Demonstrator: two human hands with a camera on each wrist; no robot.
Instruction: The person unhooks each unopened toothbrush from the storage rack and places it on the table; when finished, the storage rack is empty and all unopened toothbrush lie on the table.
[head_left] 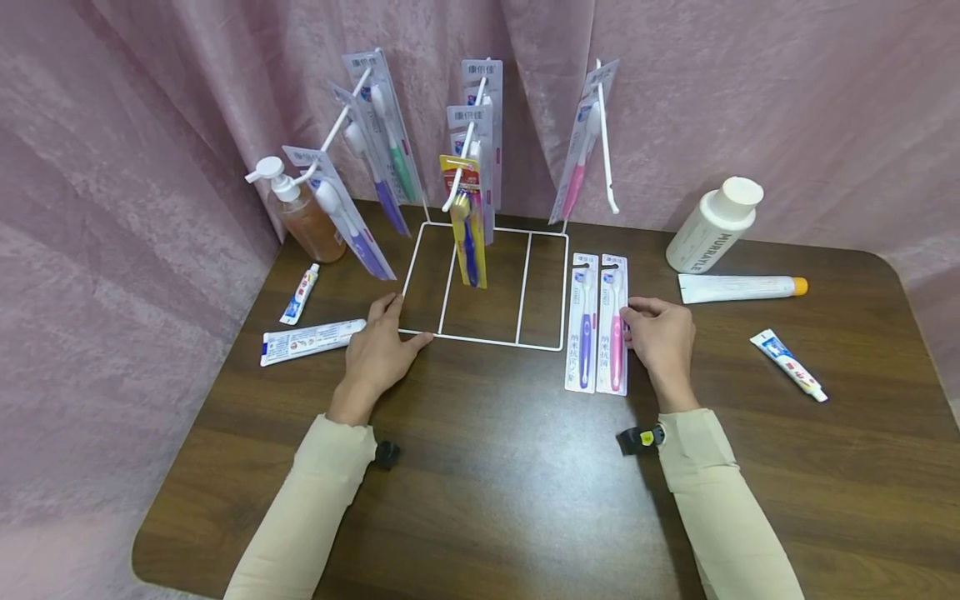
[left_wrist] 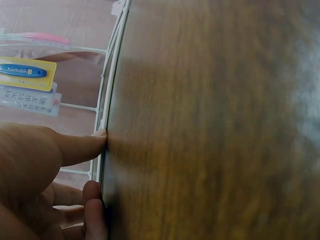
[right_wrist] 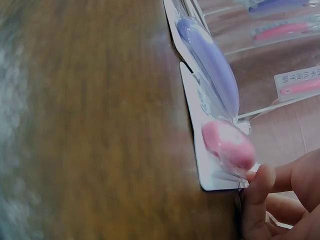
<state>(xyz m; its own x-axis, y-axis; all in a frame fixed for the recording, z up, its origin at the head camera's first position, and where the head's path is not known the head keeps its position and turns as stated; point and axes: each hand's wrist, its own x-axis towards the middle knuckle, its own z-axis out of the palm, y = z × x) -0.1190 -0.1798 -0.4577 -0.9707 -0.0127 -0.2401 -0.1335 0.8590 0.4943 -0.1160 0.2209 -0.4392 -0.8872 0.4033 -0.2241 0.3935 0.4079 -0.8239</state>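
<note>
On the worktop [head_left: 480, 467], far left, a pump bottle [head_left: 303, 217] stands beyond two toothpaste tubes [head_left: 311, 340]; the left hand [head_left: 378, 350] lies spread, fingertips pressing the near-left corner of the white wire rack [head_left: 487, 337], whose hooks carry packaged toothbrushes [head_left: 468, 229]; just right, two toothbrush packs [head_left: 597, 325] lie flat; the right hand [head_left: 660, 337] pinches the pink one's edge; farther right stand a white bottle [head_left: 712, 225] and more tubes [head_left: 738, 287].
</note>
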